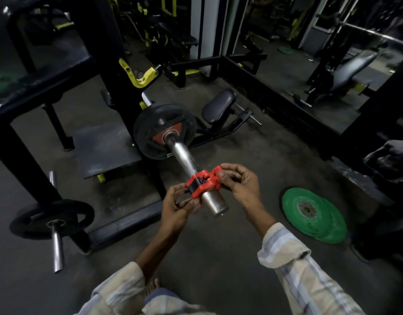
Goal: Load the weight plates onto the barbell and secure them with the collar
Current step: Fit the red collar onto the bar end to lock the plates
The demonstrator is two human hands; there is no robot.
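Observation:
A steel barbell sleeve (184,155) points toward me from the rack. A black weight plate (150,123) with a red wedge mark sits far up the sleeve. A red clamp collar (204,181) rings the sleeve near its free end, well apart from the plate, with its lever swung out to the right. My left hand (176,204) pinches the collar's left side from below. My right hand (240,181) grips the lever side.
Green plates (314,214) lie stacked on the floor at the right. A black plate (37,220) hangs on a storage peg (57,253) at lower left. The black rack frame (41,71), a yellow bar hook (141,76), a padded seat (218,105) and benches surround the bar.

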